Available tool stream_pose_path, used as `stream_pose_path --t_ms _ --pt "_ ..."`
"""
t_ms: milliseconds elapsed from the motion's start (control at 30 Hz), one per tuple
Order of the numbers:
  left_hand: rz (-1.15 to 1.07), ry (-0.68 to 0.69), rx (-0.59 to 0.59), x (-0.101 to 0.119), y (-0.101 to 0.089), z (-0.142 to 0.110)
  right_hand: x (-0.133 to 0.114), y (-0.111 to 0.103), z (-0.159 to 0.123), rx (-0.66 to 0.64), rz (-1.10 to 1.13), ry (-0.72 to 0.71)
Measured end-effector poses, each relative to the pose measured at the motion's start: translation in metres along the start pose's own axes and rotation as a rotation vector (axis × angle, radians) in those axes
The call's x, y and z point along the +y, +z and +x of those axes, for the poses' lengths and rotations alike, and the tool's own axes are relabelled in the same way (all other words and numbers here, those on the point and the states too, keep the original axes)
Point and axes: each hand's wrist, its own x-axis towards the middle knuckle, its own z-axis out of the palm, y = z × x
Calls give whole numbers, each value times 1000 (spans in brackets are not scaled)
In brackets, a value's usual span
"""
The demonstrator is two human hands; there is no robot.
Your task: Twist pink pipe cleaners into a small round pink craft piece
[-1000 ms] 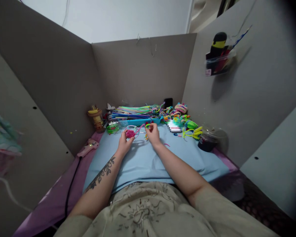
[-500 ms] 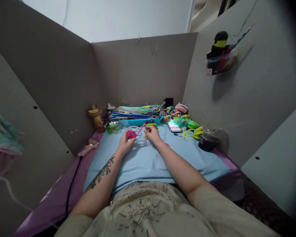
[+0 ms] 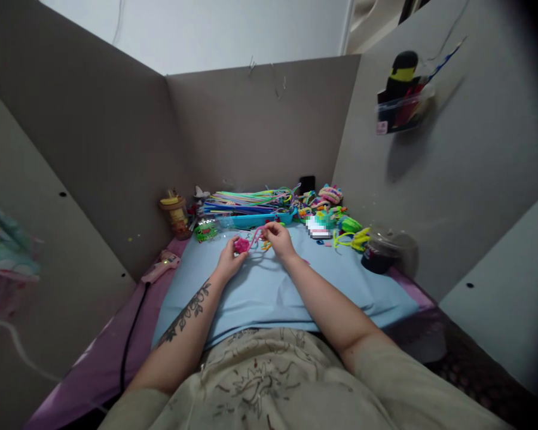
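A pink pipe cleaner (image 3: 241,245) is wound into a small fuzzy clump at one end, with a loose strand (image 3: 256,236) running off to the right. The clump is pinched in the fingers of my left hand (image 3: 230,259). Slightly higher and to the right, my right hand (image 3: 278,239) grips the strand's free end between thumb and fingers. Both hands hover over the light blue cloth (image 3: 260,292). Behind and partly hidden by my right hand lies a small orange and yellow piece (image 3: 266,245).
A blue tray (image 3: 255,221) heaped with coloured pipe cleaners (image 3: 251,200) stands at the back. Finished fuzzy shapes (image 3: 330,194) and yellow stems (image 3: 361,239) lie right of it, near a dark lidded tub (image 3: 379,257). At left are a cup (image 3: 176,216) and a pink glue gun (image 3: 161,267).
My right hand has moved slightly up and right along the pink strand. My left hand has turned the clump a little, so it shows narrower.
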Motion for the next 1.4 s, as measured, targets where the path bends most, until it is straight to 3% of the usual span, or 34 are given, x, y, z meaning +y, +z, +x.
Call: stream_pose_path --t_ms 167,433,733,933,1167,1400 --pt "63 60 -41 3 0 0 7 -1 -1 -151 33 130" --pt "164 80 2 14 -1 -2 5 10 -12 -340 -82 230" --pt "-146 -80 85 5 1 3 16 18 -20 -453 -42 156" --pt "-274 -198 115 9 2 4 26 26 -22 -466 -38 79" --pt "-318 -206 96 13 3 6 31 31 -23 -392 10 57" --pt "-303 -199 93 18 2 5 24 27 -21 -268 -263 -117"
